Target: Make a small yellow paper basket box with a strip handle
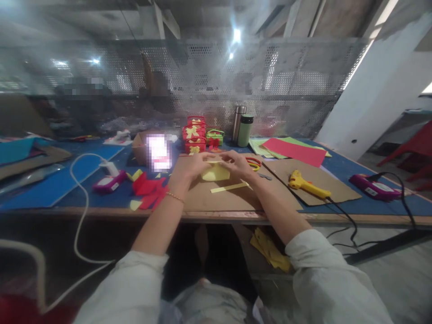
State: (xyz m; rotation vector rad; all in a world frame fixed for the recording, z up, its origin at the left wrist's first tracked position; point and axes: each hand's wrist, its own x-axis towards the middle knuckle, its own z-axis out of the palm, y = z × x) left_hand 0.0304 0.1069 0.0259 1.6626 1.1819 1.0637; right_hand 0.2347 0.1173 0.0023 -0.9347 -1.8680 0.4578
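Observation:
Both of my hands meet over a brown cardboard sheet (216,200) at the table's front. My left hand (191,165) and my right hand (238,164) are closed on a folded piece of pale yellow paper (215,173), fingers pinching its top edge from either side. A loose yellow paper strip (229,187) lies on the cardboard just below the paper. Scissors with red and yellow handles (254,163) lie right beside my right hand. Red paper scraps (150,191) lie left of my left wrist.
A yellow glue gun (308,184) with a black cord rests on cardboard to the right. Purple devices sit at far right (374,186) and left (110,182). Small red gift boxes (195,135), two flasks (242,128) and coloured paper sheets (293,150) stand behind. A white cable (81,216) hangs off the edge.

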